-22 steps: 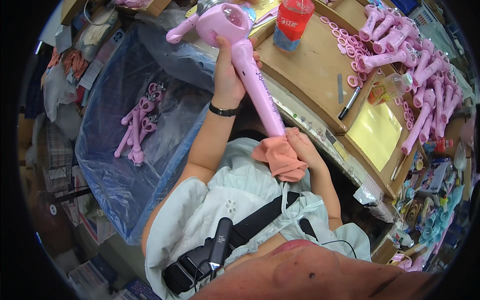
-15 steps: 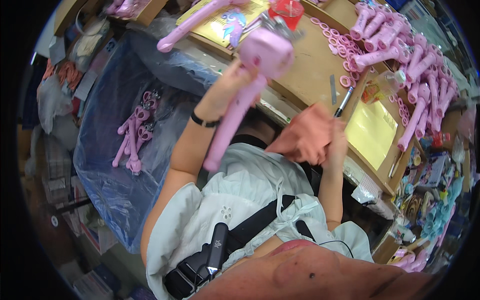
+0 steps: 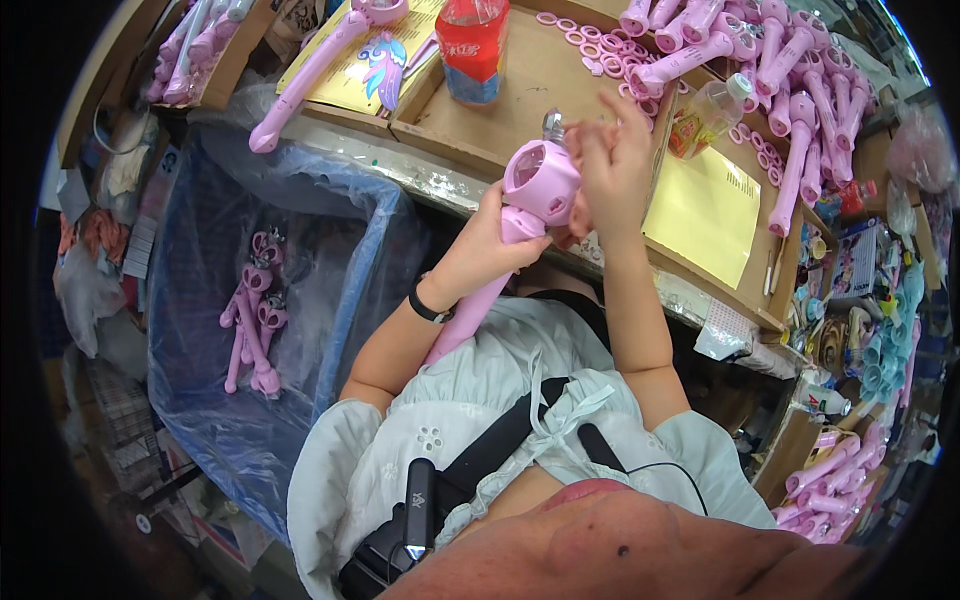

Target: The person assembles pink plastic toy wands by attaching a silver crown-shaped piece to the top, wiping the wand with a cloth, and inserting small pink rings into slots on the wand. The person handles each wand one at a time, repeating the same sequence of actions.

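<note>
My left hand [image 3: 487,245] is wrapped round the neck of a pink toy wand [image 3: 540,188], whose handle slants down toward my lap. Its round hollow head faces up, with a silver crown-like piece [image 3: 552,125] on top. Close against the right side of that head is my right hand [image 3: 615,170], its fingers apart and partly bent. What lies under its palm is hidden. Beyond the wand, a red and blue plastic bottle [image 3: 472,50] stands in a shallow cardboard tray [image 3: 520,115].
At my left hangs a blue plastic liner [image 3: 345,330] with several pink wands [image 3: 255,335] inside. Another wand [image 3: 310,85] lies on a yellow sheet beside a winged blue-purple piece [image 3: 383,68]. Pink rings [image 3: 605,52], a clear bottle [image 3: 708,115], a yellow sheet [image 3: 705,215] and piled wands [image 3: 800,75] are to the right.
The wand has come lower and nearer my right hand, which has risen to its head. The salmon cloth that my right hand held no longer shows plainly. The view has shifted.
</note>
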